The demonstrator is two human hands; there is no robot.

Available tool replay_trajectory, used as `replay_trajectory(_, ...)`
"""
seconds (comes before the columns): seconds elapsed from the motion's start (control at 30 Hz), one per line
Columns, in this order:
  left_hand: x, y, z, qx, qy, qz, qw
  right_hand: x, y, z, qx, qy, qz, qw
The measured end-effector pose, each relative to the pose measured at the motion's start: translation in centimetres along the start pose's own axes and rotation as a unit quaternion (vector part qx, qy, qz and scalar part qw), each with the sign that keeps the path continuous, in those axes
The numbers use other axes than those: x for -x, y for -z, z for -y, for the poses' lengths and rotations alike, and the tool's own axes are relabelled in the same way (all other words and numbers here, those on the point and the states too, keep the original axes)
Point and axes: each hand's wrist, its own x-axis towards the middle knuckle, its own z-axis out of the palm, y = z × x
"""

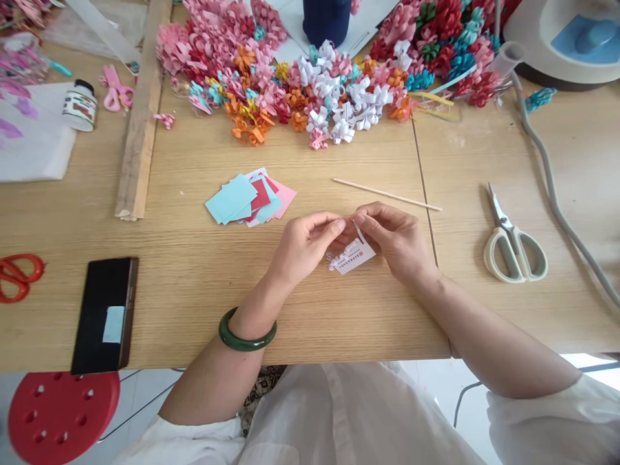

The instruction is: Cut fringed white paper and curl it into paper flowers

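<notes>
A small white paper card (357,258) with dark print hangs between my two hands, above the table. One side of it is cut into fringe-like curled strips. My left hand (312,242) is closed in a pinch at the card's upper left edge, wearing a green bangle (247,349) on the wrist. At the upper right, my right hand (394,239) pinches the card near a narrow strip. The fingertips of both hands nearly meet and partly hide the paper. Beyond them lie a thin wooden stick (387,194) and a stack of coloured paper pieces (232,199).
Curled paper flowers (271,90) heap along the back, around a dark blue container (326,20). Grey-handled scissors (514,248) and a grey cable (542,155) lie right. Leftward are a wooden bar (140,129), a phone (99,303), red-handled scissors (18,278) and a jar (80,106).
</notes>
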Motion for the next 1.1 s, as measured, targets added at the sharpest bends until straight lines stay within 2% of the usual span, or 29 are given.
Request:
replay_trajectory(0.13,0.10,-0.26,0.04,0.049,0.036,0.034,0.998,0.10,0.03,-0.12,-0.007,0.009,0.008,1.000)
replay_trajectory(0.4,0.14,-0.73,-0.08,0.045,0.033,-0.024,0.998,0.22,-0.15,0.13,-0.005,0.003,0.024,1.000)
replay_trajectory(0.53,0.15,-0.78,0.16,0.046,0.028,-0.037,0.998,0.18,-0.11,-0.06,-0.026,-0.018,0.037,0.999)
replay_trajectory(0.7,0.03,-0.59,0.13,0.034,0.008,-0.060,0.998,0.04,-0.06,-0.25,-0.041,-0.034,0.027,0.998)
replay_trajectory(1.1,0.13,-0.73,-0.09,0.026,0.000,-0.077,0.997,0.22,0.00,0.17,0.058,-0.008,0.023,0.998)
